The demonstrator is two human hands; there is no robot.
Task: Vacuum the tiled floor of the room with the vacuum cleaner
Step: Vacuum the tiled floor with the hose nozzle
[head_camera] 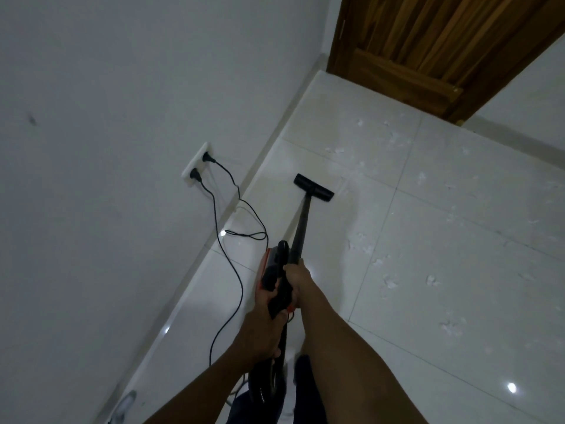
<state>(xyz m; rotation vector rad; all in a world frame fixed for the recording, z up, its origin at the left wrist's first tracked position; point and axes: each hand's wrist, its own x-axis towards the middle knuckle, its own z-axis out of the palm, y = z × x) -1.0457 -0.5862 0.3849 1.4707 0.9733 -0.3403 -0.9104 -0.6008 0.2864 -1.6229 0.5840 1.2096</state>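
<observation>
A black and red stick vacuum cleaner (273, 272) points away from me over the white tiled floor (458, 240). Its black tube (301, 229) runs down to a flat black nozzle (314, 188) resting on a tile near the left wall. My left hand (265, 325) grips the rear handle of the vacuum body. My right hand (296, 278) grips the vacuum just where the tube joins the body. Small white scraps (360, 243) lie scattered over the tiles to the right of the nozzle.
A white wall socket (195, 164) holds two black plugs; their cables (229, 258) loop across the floor along the left wall, close to the vacuum. A wooden door (428, 50) stands at the far corner. A white baseboard (214, 231) edges the wall.
</observation>
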